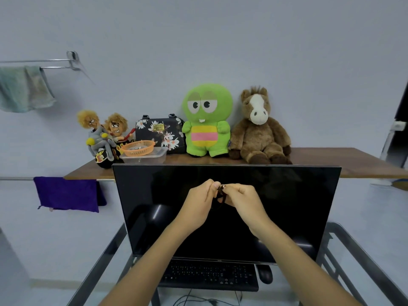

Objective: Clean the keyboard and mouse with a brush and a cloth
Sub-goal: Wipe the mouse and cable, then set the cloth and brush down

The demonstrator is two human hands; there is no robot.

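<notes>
A black keyboard (pixel 209 276) lies on the glass desk below the dark monitor (pixel 287 206), and a black mouse (pixel 265 273) sits just to its right. Raised in front of the screen, my left hand (pixel 198 204) and my right hand (pixel 240 202) meet fingertip to fingertip. Between them they pinch a small dark object (pixel 221 193) with a pale tip; what it is I cannot tell. A purple cloth (pixel 66 193) hangs from a rail at the left. No brush shows clearly.
A wooden shelf (pixel 331 160) behind the monitor carries plush toys, a floral bag (pixel 159 131), an orange basket (pixel 138 147) and a clear box. A pale towel (pixel 22 89) hangs on a wall rack. The desk has metal side rails (pixel 353 261). Cables run under the glass.
</notes>
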